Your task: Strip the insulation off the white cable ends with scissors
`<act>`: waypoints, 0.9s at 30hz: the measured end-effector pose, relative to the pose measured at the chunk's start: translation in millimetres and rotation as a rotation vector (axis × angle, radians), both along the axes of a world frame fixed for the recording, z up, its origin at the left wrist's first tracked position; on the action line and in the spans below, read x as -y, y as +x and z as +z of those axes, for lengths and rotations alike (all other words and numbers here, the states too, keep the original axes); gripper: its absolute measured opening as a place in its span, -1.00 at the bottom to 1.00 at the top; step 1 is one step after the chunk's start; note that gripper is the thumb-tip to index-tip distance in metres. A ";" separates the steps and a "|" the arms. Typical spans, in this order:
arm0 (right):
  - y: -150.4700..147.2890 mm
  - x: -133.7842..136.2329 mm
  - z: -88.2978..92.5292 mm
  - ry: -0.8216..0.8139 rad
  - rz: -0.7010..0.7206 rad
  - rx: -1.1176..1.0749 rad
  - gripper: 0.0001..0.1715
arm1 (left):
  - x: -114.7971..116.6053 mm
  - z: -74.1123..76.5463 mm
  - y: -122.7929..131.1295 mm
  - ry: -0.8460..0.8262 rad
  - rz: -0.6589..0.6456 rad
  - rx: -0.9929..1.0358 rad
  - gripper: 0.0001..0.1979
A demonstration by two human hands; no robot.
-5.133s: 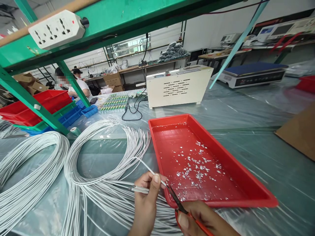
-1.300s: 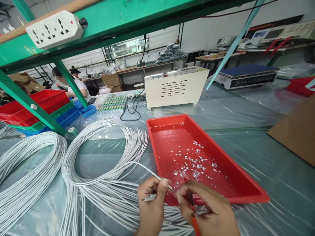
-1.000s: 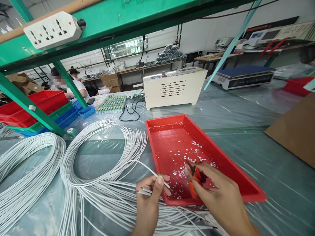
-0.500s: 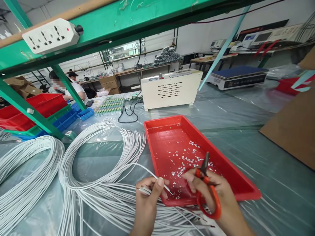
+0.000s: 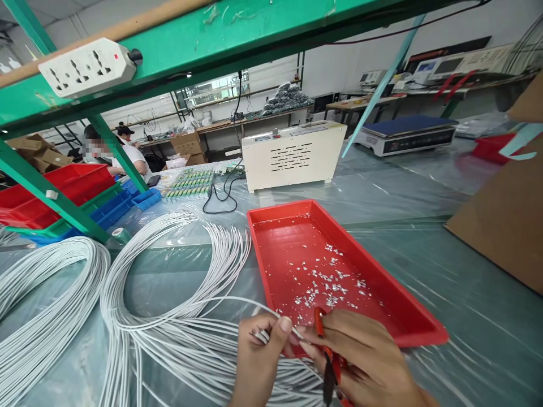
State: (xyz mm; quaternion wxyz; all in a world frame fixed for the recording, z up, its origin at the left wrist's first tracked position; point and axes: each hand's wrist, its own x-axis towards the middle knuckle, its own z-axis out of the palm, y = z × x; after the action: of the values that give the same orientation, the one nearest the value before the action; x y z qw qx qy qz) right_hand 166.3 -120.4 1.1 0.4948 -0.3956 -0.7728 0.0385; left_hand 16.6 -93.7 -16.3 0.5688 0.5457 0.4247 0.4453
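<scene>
My left hand (image 5: 263, 350) is closed, its thumb and forefinger pinching a white cable (image 5: 241, 301) near the end. More short white ends stick out between its fingers. My right hand (image 5: 365, 350) holds a pair of scissors (image 5: 328, 376) with orange handles, the dark blades pointing down towards me. Its fingertips meet the cable's end beside my left thumb; whether they grip it is hard to tell. Just beyond both hands lies a red tray (image 5: 259, 210) with small silvery-white scraps in it. The cable runs back to a coiled white bundle (image 5: 116, 282) on the left.
Another cable coil (image 5: 46, 299) lies farther left, near stacked red, green and blue bins (image 5: 63, 192). Behind the tray stands a cream machine (image 5: 292, 155); a scale (image 5: 403, 133) is right of it. Cardboard (image 5: 500, 220) leans at right. A green beam (image 5: 203, 42) crosses overhead. People sit far left.
My right hand has moved left to the cable end. The scissors have swung from blades up to blades down. My left hand keeps its pinch, shifted slightly right.
</scene>
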 end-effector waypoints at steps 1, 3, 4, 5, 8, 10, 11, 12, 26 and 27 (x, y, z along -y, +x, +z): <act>0.4 0.8 0.3 -0.001 -0.022 -0.028 -0.81 | 1.4 -0.5 -0.1 0.080 0.054 -0.025 -0.63; 0.5 2.3 0.5 -0.062 -0.063 -0.088 -0.85 | 3.6 -1.1 -0.4 0.249 0.166 -0.054 -0.76; 0.0 3.1 0.4 -0.119 -0.070 -0.114 -0.86 | 4.1 -1.3 -0.4 0.319 0.187 -0.073 -0.87; -0.6 4.0 0.2 -0.192 -0.069 -0.141 -0.86 | 4.3 -1.5 -0.4 0.371 0.175 -0.100 -0.95; -3.0 6.1 0.1 -0.445 -0.040 -0.301 -0.81 | 3.4 -2.6 -0.2 0.417 0.029 -0.179 -0.90; -4.1 6.0 0.0 -0.627 -0.011 -0.481 -0.78 | 2.8 -3.5 -0.1 0.409 -0.008 -0.204 -0.93; -4.3 5.2 -0.4 -0.722 0.011 -0.575 -0.76 | 2.8 -3.5 0.0 0.402 -0.002 -0.209 -0.93; -4.3 3.9 -1.0 -0.812 0.033 -0.661 -0.72 | 2.8 -3.0 0.1 0.390 -0.001 -0.212 -0.92; -3.4 -4.6 1.7 -1.065 0.055 -0.950 -0.58 | 2.1 10.8 1.3 0.208 -0.135 -0.218 -0.81; -2.4 -4.0 1.3 -1.033 0.045 -0.937 -0.58 | 2.1 10.1 1.0 0.208 -0.115 -0.218 -0.82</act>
State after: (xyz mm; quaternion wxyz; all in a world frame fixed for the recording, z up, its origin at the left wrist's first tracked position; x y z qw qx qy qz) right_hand 163.9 -116.4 2.4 0.5234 -0.5059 -0.3687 0.5781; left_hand 17.7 -95.8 -6.3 0.4845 0.6701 0.4035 0.3916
